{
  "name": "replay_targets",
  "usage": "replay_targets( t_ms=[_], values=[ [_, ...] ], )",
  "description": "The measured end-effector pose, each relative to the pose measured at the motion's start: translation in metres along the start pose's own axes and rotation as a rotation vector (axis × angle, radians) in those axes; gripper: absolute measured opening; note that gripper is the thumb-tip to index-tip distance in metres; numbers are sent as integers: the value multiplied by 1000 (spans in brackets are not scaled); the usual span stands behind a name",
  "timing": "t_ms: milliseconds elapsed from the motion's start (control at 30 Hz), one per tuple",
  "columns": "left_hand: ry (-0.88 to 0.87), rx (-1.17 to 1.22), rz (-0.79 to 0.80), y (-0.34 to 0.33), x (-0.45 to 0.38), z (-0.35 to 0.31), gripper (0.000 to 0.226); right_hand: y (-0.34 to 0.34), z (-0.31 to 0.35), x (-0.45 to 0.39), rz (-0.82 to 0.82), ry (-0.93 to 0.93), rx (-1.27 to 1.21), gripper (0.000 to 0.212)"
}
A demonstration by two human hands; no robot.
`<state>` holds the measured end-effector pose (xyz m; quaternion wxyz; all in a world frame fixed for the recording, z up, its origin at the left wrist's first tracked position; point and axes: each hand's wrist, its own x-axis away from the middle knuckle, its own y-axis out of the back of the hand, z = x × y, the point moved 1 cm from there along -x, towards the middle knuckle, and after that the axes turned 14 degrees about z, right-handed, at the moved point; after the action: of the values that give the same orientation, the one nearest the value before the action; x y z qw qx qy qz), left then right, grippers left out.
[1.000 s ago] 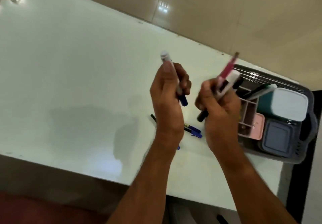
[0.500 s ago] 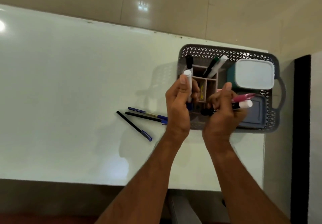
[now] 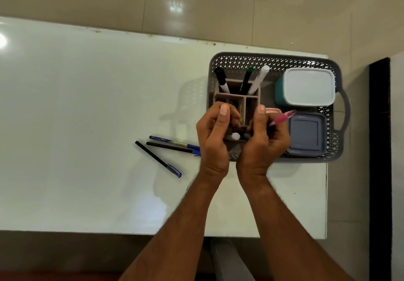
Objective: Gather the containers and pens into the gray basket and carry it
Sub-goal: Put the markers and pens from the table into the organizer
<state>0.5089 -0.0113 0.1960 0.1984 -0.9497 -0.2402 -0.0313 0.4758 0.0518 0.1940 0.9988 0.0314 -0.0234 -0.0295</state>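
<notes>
Your left hand (image 3: 213,137) and right hand (image 3: 263,140) were curled side by side over the pen holder (image 3: 237,97) in the gray basket (image 3: 273,61), the left loosely closed on a white-capped marker (image 3: 235,136), the right pinching a pink pen (image 3: 283,117) that pointed right. Three loose pens (image 3: 172,146) lay on the tabletop (image 3: 87,105) just left of your left hand, the nearer one, their long axes roughly left-to-right and blue ends toward the basket.

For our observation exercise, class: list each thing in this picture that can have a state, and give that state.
Gray perforated basket: on the white table, loaded.
Teal tub: white lid on.
Gray-blue flat box: lid on.
Brown divided pen holder: upright, three markers in its back slot.
Pink pen: gripped by right hand.
Left hand: closed, white marker tip below.
Three dark pens: lying on table.
</notes>
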Motion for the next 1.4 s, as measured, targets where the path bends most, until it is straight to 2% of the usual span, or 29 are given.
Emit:
replay_targets(
  t_ms=[400,567,667,834,934,1001,1067,1167,1234,1301,1401],
  values=[
    [18,11,-32,3,-1,-2,33,4,5,-3,23,17,-94,28],
    [22,11,-42,10,0,-4,28,10,5,-6,-81,-10,-56,33],
    [17,4,-73,15,2,-7,26,12,2,-2,-105,-23,0,26],
    [-27,-40,-160,33,6,-12,20,12,7,1,-53,69,17,15],
    [-32,-150,-315,53,12,-16,15,9,17,2,-62,225,238,14],
    [0,-231,-488,69,17,-18,12,1,27,7,31,412,392,11],
    [72,-304,-673,88,23,-19,8,-16,36,18,237,557,441,7],
    [294,-534,-875,116,37,-17,7,-49,33,42,649,550,579,10],
    [464,-712,-861,128,47,-12,11,-66,20,54,901,397,787,24],
    [608,-871,-744,137,56,-4,21,-79,0,59,1110,239,1052,40],
    [749,-1036,-566,142,61,5,39,-87,-22,61,1274,179,1398,42]
  ],
)
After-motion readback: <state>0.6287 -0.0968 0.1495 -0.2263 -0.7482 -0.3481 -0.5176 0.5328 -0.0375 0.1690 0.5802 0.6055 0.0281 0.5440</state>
